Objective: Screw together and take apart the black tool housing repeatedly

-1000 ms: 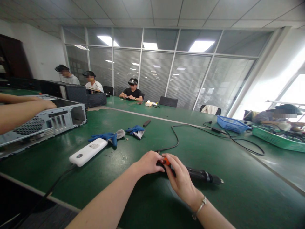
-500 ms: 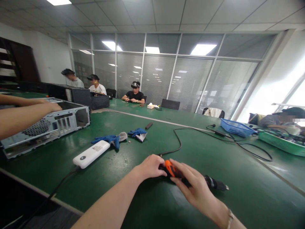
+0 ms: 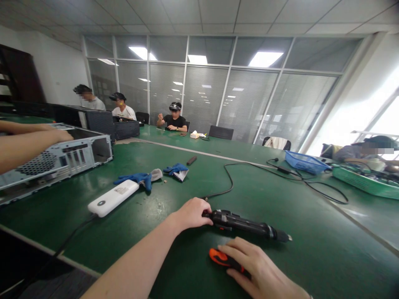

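On the green table lies a black corded electric screwdriver (image 3: 246, 223), its tip pointing right. My left hand (image 3: 193, 212) pinches its rear end, where the cable joins. Closer to me, my right hand (image 3: 254, 263) is closed over an orange-and-black tool handle (image 3: 220, 256) low on the table. The rest of that tool is hidden under the palm and fingers, so its kind does not show. The two tools are apart.
To the left are a white power strip (image 3: 114, 197), blue work gloves (image 3: 137, 179) and a metal computer case (image 3: 90, 151), with another person's arms (image 3: 34, 143) over it. A blue basket (image 3: 307, 162) and a green basket (image 3: 364, 182) stand right. Several co-workers sit around.
My right hand has moved toward me with the orange-and-black tool, away from the electric screwdriver, whose body now shows. My left hand stays at its rear end.
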Demonstrator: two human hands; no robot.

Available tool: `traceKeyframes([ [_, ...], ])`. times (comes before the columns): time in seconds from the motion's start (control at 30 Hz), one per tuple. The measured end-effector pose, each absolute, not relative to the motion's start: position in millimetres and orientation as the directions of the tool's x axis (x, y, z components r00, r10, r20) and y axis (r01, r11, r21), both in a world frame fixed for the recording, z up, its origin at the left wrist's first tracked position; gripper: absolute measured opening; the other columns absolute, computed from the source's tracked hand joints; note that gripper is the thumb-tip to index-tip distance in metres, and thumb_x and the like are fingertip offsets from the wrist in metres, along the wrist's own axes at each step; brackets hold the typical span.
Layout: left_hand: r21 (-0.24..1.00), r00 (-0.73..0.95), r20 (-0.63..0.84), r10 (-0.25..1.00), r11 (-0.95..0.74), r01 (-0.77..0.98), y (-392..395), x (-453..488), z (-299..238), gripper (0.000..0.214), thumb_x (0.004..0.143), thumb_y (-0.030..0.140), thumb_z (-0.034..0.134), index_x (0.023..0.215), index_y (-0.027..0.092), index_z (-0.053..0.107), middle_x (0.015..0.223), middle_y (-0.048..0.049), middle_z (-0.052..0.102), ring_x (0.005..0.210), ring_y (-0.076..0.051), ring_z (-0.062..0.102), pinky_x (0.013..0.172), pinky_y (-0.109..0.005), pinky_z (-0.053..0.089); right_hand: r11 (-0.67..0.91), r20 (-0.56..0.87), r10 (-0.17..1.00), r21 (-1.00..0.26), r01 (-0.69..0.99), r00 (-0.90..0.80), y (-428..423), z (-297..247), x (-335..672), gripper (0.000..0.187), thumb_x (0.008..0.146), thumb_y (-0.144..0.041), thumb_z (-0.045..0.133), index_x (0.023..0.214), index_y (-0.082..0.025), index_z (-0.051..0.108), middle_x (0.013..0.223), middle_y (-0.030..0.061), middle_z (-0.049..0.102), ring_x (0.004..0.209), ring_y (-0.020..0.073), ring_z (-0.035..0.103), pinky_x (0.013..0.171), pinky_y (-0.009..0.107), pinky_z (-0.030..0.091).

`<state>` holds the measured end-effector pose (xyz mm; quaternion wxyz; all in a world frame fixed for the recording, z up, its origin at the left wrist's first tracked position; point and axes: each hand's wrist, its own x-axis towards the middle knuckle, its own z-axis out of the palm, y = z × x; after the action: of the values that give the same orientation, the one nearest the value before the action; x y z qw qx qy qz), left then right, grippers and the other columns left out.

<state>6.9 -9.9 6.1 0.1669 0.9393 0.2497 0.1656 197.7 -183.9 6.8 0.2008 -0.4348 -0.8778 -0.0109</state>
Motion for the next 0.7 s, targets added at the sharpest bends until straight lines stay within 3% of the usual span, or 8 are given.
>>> traceKeyframes([
  [0.13, 0.398, 0.814, 0.209, 0.542, -0.807, 0.436, -11, 7, 9, 0.029, 0.071, 0.037, 0.075, 0.093, 0.018, 0.073, 0.09, -0.0061, 0.072, 0.085, -0.022, 0.066, 0.073, -0.026, 0.045, 0.549, 0.487, 0.771, -0.183, 0.815, -0.411, -174, 0, 221, 0.044, 0.084, -0.031, 0.063, 0.127, -0.026, 0.055, 0.114, 0.009, 0.064, 0.1, 0.022, 0.065, 0.085, 0.032, 0.057],
  [0.27, 0.414, 0.815, 0.197, 0.545, -0.8, 0.435, -13, 6, 11, 0.028, 0.074, 0.037, 0.073, 0.094, 0.018, 0.072, 0.092, -0.0058, 0.072, 0.085, -0.022, 0.066, 0.074, -0.027, 0.045, 0.379, 0.599, 0.774, -0.183, 0.907, -0.202, -155, -6, 264, 0.036, 0.084, -0.036, 0.062, 0.118, -0.024, 0.061, 0.112, 0.0097, 0.065, 0.1, 0.0243, 0.063, 0.084, 0.042, 0.055],
  [0.37, 0.411, 0.813, 0.208, 0.544, -0.803, 0.432, -13, 6, 11, 0.028, 0.074, 0.037, 0.073, 0.095, 0.018, 0.072, 0.093, -0.0061, 0.072, 0.086, -0.022, 0.066, 0.075, -0.027, 0.046, 0.318, 0.546, 0.818, -0.168, 0.933, -0.181, -148, -8, 292, 0.035, 0.082, -0.042, 0.064, 0.113, -0.026, 0.065, 0.11, 0.0083, 0.067, 0.1, 0.0258, 0.064, 0.087, 0.046, 0.053],
  [0.5, 0.418, 0.808, 0.233, 0.541, -0.806, 0.42, -13, 5, 11, 0.03, 0.076, 0.038, 0.073, 0.099, 0.018, 0.071, 0.097, -0.0069, 0.071, 0.091, -0.023, 0.065, 0.082, -0.031, 0.046, 0.319, 0.398, 0.895, -0.249, 0.914, -0.204, -149, -11, 306, 0.035, 0.088, -0.041, 0.056, 0.119, -0.026, 0.063, 0.109, 0.0063, 0.068, 0.091, 0.0215, 0.067, 0.08, 0.037, 0.055],
  [0.7, 0.409, 0.782, 0.406, 0.473, -0.859, 0.307, -12, 5, 9, 0.042, 0.076, 0.031, 0.074, 0.115, 0.021, 0.064, 0.12, -0.0068, 0.064, 0.114, -0.023, 0.055, 0.101, -0.036, 0.04, 0.186, 0.359, 0.93, -0.264, 0.947, -0.082, -142, -24, 319, 0.037, 0.092, -0.047, 0.046, 0.117, -0.025, 0.062, 0.112, 0.006, 0.067, 0.092, 0.0219, 0.067, 0.081, 0.036, 0.054],
])
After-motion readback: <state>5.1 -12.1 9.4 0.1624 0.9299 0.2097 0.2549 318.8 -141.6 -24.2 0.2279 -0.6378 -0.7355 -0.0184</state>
